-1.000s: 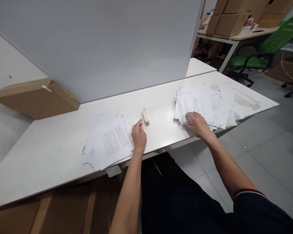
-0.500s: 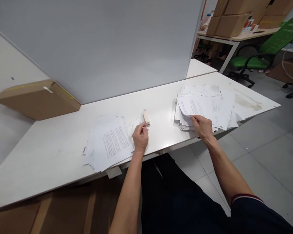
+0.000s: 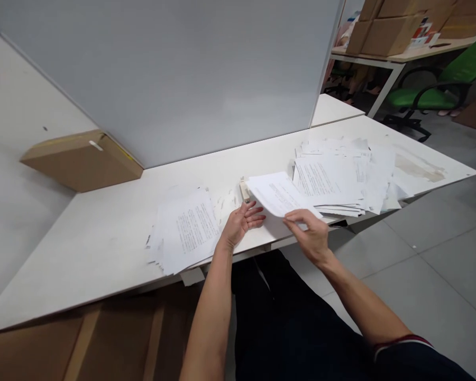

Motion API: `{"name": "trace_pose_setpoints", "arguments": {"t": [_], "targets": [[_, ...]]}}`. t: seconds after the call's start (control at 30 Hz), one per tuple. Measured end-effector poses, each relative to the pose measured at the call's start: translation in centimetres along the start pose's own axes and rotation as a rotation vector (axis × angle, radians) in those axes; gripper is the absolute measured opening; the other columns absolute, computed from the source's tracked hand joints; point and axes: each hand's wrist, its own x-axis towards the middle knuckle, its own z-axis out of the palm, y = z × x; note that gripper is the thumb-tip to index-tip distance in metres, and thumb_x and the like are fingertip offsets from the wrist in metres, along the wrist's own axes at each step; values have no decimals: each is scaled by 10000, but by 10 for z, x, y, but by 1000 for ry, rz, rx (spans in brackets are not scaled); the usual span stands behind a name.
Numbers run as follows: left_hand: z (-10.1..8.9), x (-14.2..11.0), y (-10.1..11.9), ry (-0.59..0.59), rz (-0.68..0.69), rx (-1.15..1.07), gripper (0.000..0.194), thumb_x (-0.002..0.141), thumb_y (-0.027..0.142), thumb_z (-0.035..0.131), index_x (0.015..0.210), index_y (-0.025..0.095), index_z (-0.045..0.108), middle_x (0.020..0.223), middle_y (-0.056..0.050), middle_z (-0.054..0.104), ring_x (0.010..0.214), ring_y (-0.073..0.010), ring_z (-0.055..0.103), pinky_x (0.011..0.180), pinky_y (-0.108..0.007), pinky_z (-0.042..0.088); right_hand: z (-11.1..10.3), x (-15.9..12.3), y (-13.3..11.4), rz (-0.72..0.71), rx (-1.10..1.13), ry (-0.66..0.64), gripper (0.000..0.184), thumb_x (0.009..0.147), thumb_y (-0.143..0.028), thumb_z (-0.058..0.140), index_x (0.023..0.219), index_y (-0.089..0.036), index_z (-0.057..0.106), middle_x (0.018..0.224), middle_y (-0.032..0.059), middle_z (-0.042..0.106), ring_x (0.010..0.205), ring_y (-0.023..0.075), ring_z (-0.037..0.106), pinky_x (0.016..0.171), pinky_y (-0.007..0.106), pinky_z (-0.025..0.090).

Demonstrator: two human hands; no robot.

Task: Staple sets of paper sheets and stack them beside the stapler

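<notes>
"Which step?"
"Left of centre, a printed stack (image 3: pixel 196 227); mid-frame, the left hand (image 3: pixel 237 226), grip spread, by the stapler (image 3: pixel 244 191) (partly hidden); then lifted paper (image 3: pixel 280 193), pinched by the right hand (image 3: pixel 310 235). A transfer, I'd judge."
"Next?"
"Probably the left should steady its free edge."

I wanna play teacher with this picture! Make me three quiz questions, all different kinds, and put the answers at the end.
1. True or false: the left hand is open, not closed in a fist.
2. What holds the lifted paper?
A) the left hand
B) the right hand
C) neither hand
3. Fill in the blank: between the left pile and the right pile of papers lies a small cream ____.

Key: 1. True. 2. B. 3. stapler.
</notes>
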Motion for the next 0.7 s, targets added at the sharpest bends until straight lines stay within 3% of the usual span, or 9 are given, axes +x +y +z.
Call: {"name": "trace_pose_setpoints", "arguments": {"t": [0.13,0.23,0.3,0.4,0.5,0.6,0.7], "targets": [[2,4,-5,127,49,-64,486,671,479,719,957,90,664,975,-160,705,941,-290,658,863,-425,516,24,-25,-6,-263,81,-126,58,819,-207,616,766,-219,637,785,41,698,799,189,640,731,350,522],[3,6,-9,221,120,-110,416,577,359,807,862,84,678,882,-131,725,988,-298,641,924,-422,480,27,-29,-2,-299,83,-237,65,832,-267,613,828,-216,653,871,56,702,850,194,637,766,359,523],[4,5,-8,223,146,-127,400,570,337,811,852,85,681,868,-122,728,1006,-294,636,945,-425,464,21,-21,3,-211,35,-207,152,849,-329,586,912,-210,655,949,82,688,924,213,623,809,379,516],[4,3,-5,199,153,-133,394,580,327,807,867,87,683,879,-125,728,1019,-285,633,961,-424,451,7,0,14,37,-100,-31,384,829,-440,578,1097,-165,597,1076,146,627,997,260,579,820,423,495],[3,1,-3,181,157,-136,404,576,332,810,879,96,684,886,-122,728,1018,-282,635,965,-427,448,2,17,27,309,-63,-43,572,771,-534,597,1180,-139,535,1077,155,607,864,237,587,715,385,495],[3,0,-3,172,167,-134,418,566,343,815,885,107,684,890,-118,729,1016,-284,638,957,-431,454,9,23,36,455,137,-119,474,790,-566,527,1015,-158,614,834,62,633,668,165,551,604,298,453],[2,1,-5,183,158,-124,413,582,371,801,876,106,683,866,-117,731,1001,-285,645,938,-428,470,15,22,38,466,261,-115,400,827,-536,469,826,-171,634,643,-2,541,573,130,467,520,248,369]]}}
